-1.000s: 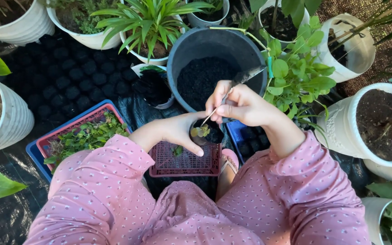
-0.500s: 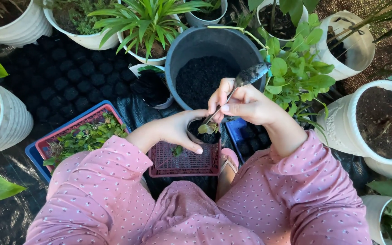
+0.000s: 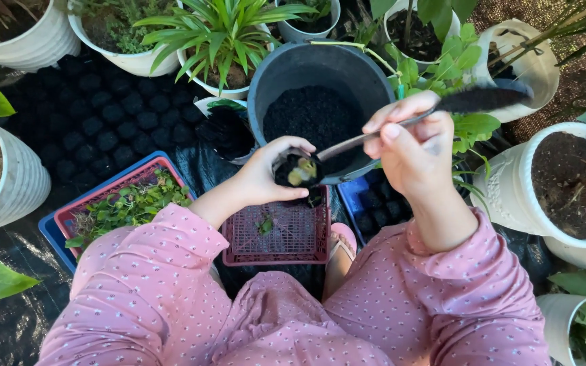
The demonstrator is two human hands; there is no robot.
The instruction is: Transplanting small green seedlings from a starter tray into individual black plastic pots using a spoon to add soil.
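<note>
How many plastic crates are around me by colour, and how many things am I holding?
Red crates: 2, the seedling crate and the small mesh crate.
Blue crates: 2, the blue under-crate and the blue right crate.
Held things: 2, a small soil bag in the left hand and a spoon in the right hand.
Total: 6

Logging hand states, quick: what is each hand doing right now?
Left hand: closed around a small black seedling pot.
Right hand: closed on a soil-covered spoon, handle end at the pot.
</note>
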